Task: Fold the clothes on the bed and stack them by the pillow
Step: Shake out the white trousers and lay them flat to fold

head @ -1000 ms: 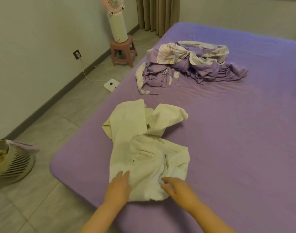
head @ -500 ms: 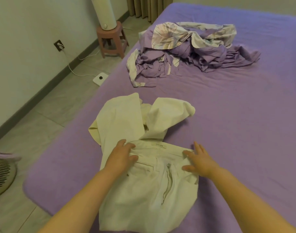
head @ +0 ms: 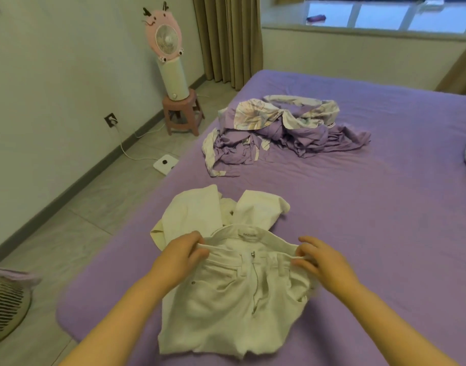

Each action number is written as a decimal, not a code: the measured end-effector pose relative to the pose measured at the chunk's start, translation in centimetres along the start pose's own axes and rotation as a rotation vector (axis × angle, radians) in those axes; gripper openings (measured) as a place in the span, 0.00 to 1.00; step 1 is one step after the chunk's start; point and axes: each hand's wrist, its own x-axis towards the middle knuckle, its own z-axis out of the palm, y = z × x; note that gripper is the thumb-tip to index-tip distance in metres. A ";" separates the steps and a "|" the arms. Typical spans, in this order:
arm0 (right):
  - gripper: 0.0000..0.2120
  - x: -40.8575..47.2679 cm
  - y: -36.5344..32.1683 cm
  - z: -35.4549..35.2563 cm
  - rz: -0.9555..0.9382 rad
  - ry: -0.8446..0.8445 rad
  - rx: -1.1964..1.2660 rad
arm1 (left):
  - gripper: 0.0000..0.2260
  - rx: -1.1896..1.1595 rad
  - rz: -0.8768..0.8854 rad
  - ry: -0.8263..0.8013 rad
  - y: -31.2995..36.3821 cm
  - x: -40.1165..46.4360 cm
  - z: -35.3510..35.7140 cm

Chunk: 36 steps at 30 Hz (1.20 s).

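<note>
I'm pinching the waistband of the white trousers [head: 234, 291] with both hands: my left hand [head: 183, 253] is curling round its left end, my right hand [head: 323, 258] is gripping the right end. The trousers are lying on the purple bed [head: 358, 233] near its front edge, zip facing up, legs bunching beyond the waistband. Farther up the bed, a purple floral bundle [head: 284, 128] is sitting crumpled, well apart.

White trousers [head: 234, 294] crumpled on purple bed [head: 358, 233].
</note>
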 end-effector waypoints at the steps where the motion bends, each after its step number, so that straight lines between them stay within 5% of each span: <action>1: 0.13 -0.5 -0.7 -2.0 -0.032 0.061 -0.019 | 0.07 -0.013 0.019 0.032 1.2 -0.7 -1.0; 6: 0.11 -3.4 -4.0 -11.3 -0.155 0.353 -0.144 | 0.09 -0.027 0.174 0.165 8.0 -3.3 -6.0; 8: 0.14 -4.6 -4.9 -14.8 -0.059 0.373 -0.128 | 0.05 -0.067 0.221 0.203 11.0 -4.1 -8.0; 10: 0.19 -6.0 -4.9 -17.9 0.044 0.357 -0.109 | 0.11 -0.118 0.280 0.243 13.9 -5.1 -9.7; 18: 0.12 -15.0 -6.4 -30.4 0.148 0.575 -0.113 | 0.23 -0.272 0.497 0.292 24.8 -9.7 -15.1; 28: 0.10 -28.8 -9.5 -41.4 0.265 1.077 -0.009 | 0.18 -0.743 0.601 0.242 37.4 -15.4 -16.0; 36: 0.10 -37.9 -4.8 -39.6 0.447 0.905 0.105 | 0.23 -0.645 0.585 0.081 38.9 -16.5 -8.0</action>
